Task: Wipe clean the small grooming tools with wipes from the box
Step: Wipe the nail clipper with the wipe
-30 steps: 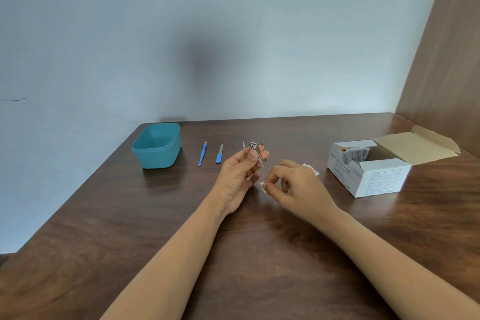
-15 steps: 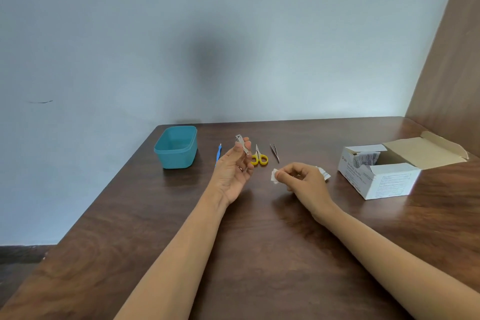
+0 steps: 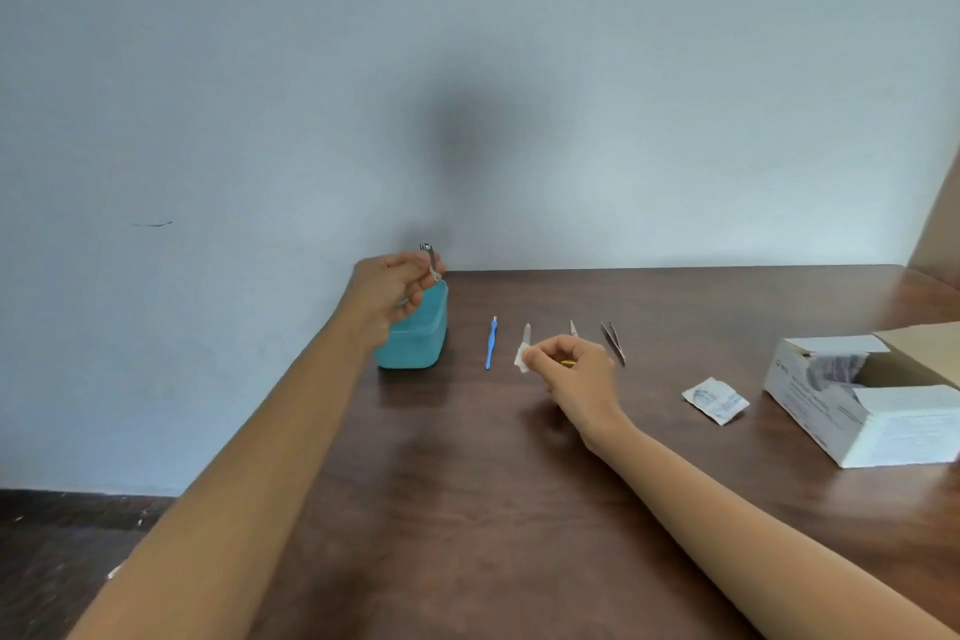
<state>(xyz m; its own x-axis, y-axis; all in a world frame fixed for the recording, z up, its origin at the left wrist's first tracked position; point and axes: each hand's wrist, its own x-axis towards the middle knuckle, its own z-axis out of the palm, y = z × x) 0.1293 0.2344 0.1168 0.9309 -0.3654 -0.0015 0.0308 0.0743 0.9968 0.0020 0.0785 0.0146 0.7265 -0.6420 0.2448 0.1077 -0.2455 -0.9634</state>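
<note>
My left hand pinches a metal nail clipper and holds it above the teal plastic tub at the table's back left. My right hand pinches a small white wipe near the table's middle. Behind it lie a blue-handled tool, a small nail file, yellow-handled scissors partly hidden by my fingers, and dark tweezers. The open white wipe box stands at the right.
An empty torn wipe sachet lies between my right hand and the box. The dark wooden table meets a pale wall behind; its left edge runs diagonally beside the tub. A brown panel rises at the far right.
My left hand has carried the nail clipper left and away, from the table's middle to above the teal tub. My right hand keeps the wipe and has left the sachet on the table.
</note>
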